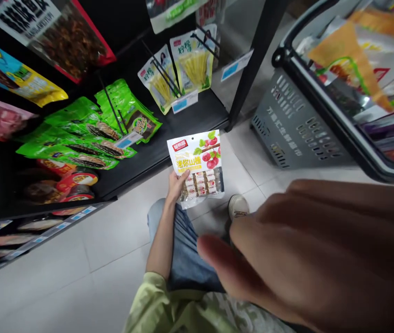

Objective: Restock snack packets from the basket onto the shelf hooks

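My left hand (176, 185) pinches the left edge of a hawthorn candy bag (197, 159), thumb on its front. The bag is white with red berries printed at the top right, and a clear lower window shows rows of small wrapped pieces. It is held upright above the floor, in front of my bent knee. Large and blurred at the lower right, close to the camera, is my right hand (287, 249). Its thumb points left, and its fingers are too smeared and cut off to show whether they hold anything. It is apart from the bag.
At the left, a black shelf rack (197, 115) carries hanging green snack packets (79, 134) and yellow-and-white pouches (193, 60). Round tubs (79, 180) sit lower down. A grey shopping basket (287, 125) full of packaged snacks stands at the right on the tiled floor (120, 226).
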